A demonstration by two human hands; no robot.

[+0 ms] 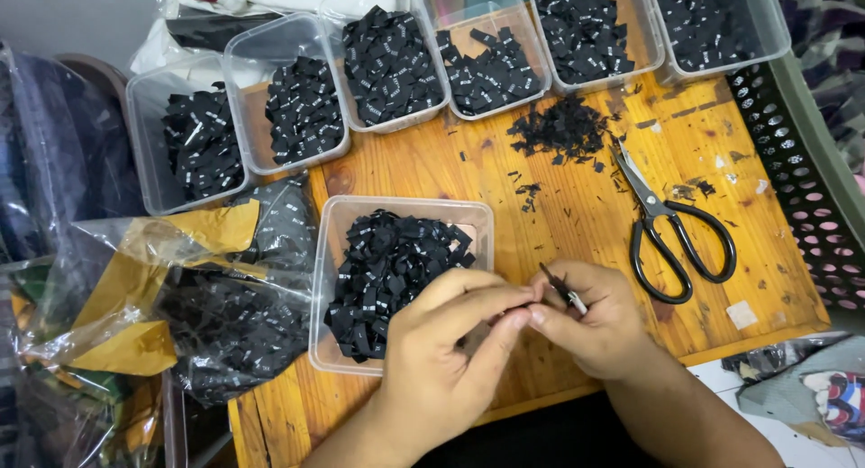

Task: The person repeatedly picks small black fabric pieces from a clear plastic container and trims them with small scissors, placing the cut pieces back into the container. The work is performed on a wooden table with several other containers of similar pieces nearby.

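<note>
My left hand [446, 351] and my right hand [590, 319] meet fingertip to fingertip over the wooden board [577, 207]. Together they pinch a small black woven label [560, 290] with a white end, sticking up between the thumbs. Just left of my left hand stands a clear plastic tub [329, 252] heaped with black labels [389, 270]. Black-handled scissors [671, 225] lie on the board to the right of my hands, blades pointing away from me.
Several clear tubs [149, 144] of black labels line the board's far edge. A pile of black scraps [563, 126] lies before them. Clear plastic bags [207, 297] with more labels sit at left. A black perforated basket [802, 180] stands at right.
</note>
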